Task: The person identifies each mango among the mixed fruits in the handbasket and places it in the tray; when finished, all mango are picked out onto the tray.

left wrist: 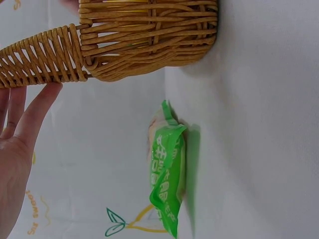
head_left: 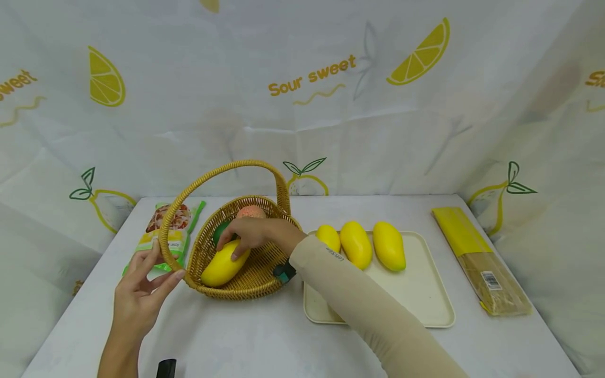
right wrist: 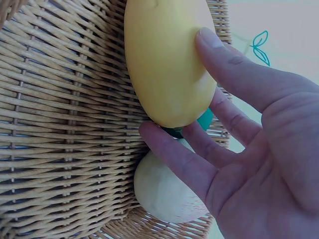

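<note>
A wicker basket (head_left: 246, 291) with a tall arched handle stands left of the table's middle. My left hand (head_left: 139, 294) holds the handle's near left side between thumb and fingers; in the left wrist view the fingertips (left wrist: 50, 92) touch the woven strip. Inside the basket my right hand (head_left: 248, 233) grips a yellow mango (head_left: 224, 265), thumb on one side and fingers around its end. A pale pinkish round fruit (right wrist: 167, 186), perhaps a peach, and a dark green fruit (head_left: 219, 231), partly hidden, lie beside it in the basket.
Right of the basket, a cream tray (head_left: 411, 304) holds three yellow mangoes (head_left: 356, 244). A green food packet (head_left: 181, 231) lies behind the left hand. At the far right is a brown and yellow package (head_left: 482, 262). A white printed curtain (head_left: 302, 136) surrounds the table.
</note>
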Tool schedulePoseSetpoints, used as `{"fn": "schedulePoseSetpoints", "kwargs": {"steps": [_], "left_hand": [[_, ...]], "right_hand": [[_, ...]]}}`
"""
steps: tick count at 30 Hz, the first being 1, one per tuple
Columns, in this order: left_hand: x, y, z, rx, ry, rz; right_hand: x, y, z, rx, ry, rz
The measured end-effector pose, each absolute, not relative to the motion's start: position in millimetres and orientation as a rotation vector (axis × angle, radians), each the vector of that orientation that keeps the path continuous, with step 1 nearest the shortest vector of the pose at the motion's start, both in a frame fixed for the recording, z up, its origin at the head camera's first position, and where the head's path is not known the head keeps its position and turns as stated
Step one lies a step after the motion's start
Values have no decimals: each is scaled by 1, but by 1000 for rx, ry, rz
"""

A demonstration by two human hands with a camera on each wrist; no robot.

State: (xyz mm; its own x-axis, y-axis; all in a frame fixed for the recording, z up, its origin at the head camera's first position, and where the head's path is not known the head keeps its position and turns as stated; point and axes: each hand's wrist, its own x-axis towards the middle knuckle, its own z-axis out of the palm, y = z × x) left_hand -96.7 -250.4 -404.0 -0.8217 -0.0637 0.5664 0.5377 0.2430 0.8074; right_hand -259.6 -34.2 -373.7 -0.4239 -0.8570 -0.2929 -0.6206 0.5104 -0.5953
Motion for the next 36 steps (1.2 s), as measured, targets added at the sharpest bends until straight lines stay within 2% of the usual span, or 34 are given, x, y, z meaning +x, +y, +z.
{"fn": "schedulePoseSetpoints", "kwargs": {"steps": [19, 36], "left_hand": [[-97, -250, -404, -404, -2034, -1641], [-97, -250, -404, -456, -2005, -1625]], "right_hand": [[-261, -23, -364, -1205, 2209, -601], [-266, 15, -331, -1216, 2242, -759]]}}
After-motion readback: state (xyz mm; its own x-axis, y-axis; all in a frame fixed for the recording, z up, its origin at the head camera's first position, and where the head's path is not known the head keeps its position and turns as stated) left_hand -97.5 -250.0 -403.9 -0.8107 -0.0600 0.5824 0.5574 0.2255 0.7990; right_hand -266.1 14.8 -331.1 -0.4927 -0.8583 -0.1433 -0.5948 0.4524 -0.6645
